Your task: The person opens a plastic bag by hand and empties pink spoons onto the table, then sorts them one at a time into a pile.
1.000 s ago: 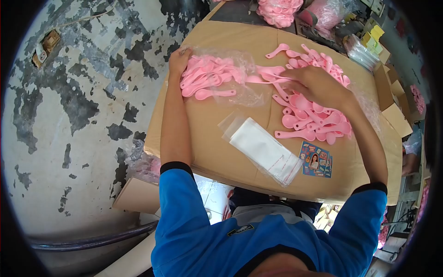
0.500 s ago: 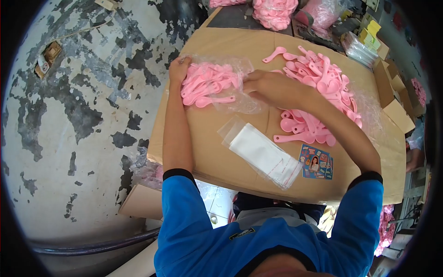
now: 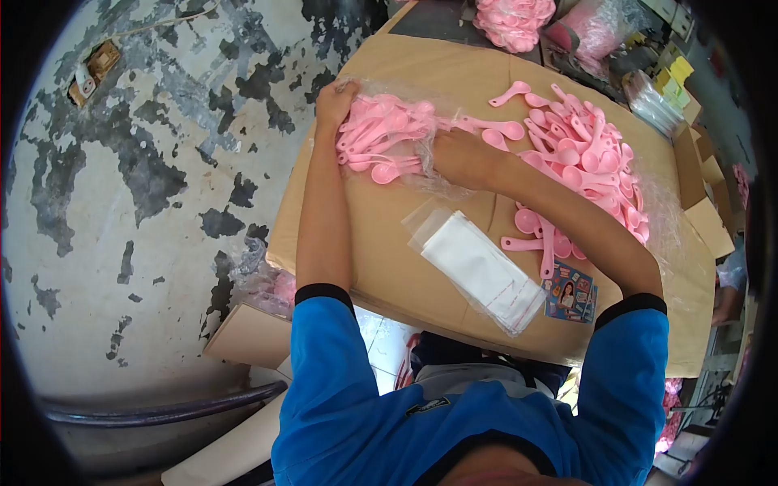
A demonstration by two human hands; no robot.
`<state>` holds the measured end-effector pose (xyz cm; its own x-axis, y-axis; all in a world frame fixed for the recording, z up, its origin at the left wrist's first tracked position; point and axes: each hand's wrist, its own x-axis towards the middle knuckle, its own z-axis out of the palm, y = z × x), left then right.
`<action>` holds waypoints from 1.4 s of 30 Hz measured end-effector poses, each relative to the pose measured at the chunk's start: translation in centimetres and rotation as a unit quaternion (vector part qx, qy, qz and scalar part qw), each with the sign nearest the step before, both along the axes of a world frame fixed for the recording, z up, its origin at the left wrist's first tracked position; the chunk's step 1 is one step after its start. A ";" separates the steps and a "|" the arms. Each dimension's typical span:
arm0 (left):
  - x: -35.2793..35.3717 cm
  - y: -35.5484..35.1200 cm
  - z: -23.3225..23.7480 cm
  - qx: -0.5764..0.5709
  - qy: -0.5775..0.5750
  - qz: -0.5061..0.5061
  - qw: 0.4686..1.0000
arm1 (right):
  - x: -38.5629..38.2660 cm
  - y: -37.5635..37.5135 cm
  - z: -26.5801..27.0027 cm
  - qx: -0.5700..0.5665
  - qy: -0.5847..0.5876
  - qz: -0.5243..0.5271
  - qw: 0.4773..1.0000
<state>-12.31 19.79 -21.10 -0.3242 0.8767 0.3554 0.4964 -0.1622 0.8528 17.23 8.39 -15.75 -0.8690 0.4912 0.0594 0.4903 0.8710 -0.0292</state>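
A clear plastic bag full of pink plastic spoons lies on the cardboard-covered table. My left hand is closed on the bag's far left corner. At the bag's right side, my right hand is curled into the film, its fingertips partly hidden. Just beyond that hand, a few loose spoons spread between the bag and a large heap of pink spoons. Nearer my body lie a stack of clear and white plastic sleeves and some printed cards, one spoon handle reaching to the cards.
Bagged pink goods sit behind the table. An open cardboard box stands at its right edge, near packs of clear film. A peeling wall borders the left. Part of another person's arm shows far right.
The view has shifted slightly. Spoons in the bag have moved, and several now extend from its right side towards the heap. My right hand has curled into the film; my left keeps its hold.
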 end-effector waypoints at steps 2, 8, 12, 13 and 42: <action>0.0 -0.1 0.4 -0.013 0.008 -0.007 1.000 | 1.1 -0.1 0.2 -0.011 0.009 -0.004 1.000; -0.2 0.3 0.0 0.003 0.019 -0.006 1.000 | 3.5 -0.2 -0.3 0.118 0.046 0.041 0.991; -0.3 0.6 -0.3 0.006 0.018 -0.006 1.000 | 2.8 -0.8 0.2 0.159 0.080 0.063 0.982; -0.4 0.8 -0.4 0.006 0.018 -0.005 1.000 | 2.3 -0.7 -0.1 0.154 0.094 0.070 0.981; 0.1 0.0 0.1 0.020 0.026 -0.024 0.999 | 7.6 -1.1 5.1 -0.044 0.101 0.055 0.992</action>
<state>-12.18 19.83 -21.00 -0.2621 0.8754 0.4063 0.5298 -0.2214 0.8187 24.82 7.30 -10.69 -0.8921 0.4056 0.1989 0.3694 0.9084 -0.1958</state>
